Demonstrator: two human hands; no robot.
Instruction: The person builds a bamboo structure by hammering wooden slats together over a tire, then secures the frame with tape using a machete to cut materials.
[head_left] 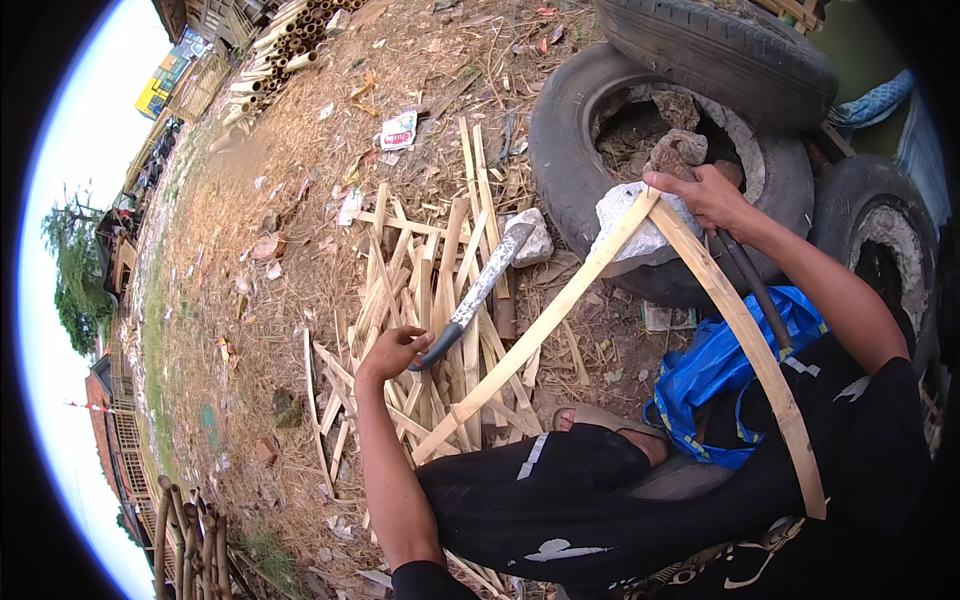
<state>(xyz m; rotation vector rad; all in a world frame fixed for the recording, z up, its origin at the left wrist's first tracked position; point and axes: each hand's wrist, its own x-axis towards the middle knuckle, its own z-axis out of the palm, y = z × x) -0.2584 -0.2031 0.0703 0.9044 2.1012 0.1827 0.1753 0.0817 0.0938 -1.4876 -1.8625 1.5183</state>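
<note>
My left hand (393,350) is closed around the dark handle of a machete (485,285), whose grey blade points up and to the right over a pile of split bamboo strips (430,300). My right hand (708,195) grips the top ends of two long bamboo strips where they meet. One straight strip (540,325) slants down left to the ground near my knee. The other, a curved strip (760,365), bends down over my right side. The blade is close to the straight strip but apart from it.
Old tyres (575,150) with rocks (640,215) inside lie behind my right hand. A blue plastic bag (710,365) and a dark tube (755,285) sit beside me. My sandalled foot (600,420) rests on the dirt. Bamboo poles (290,40) are stacked at the far left.
</note>
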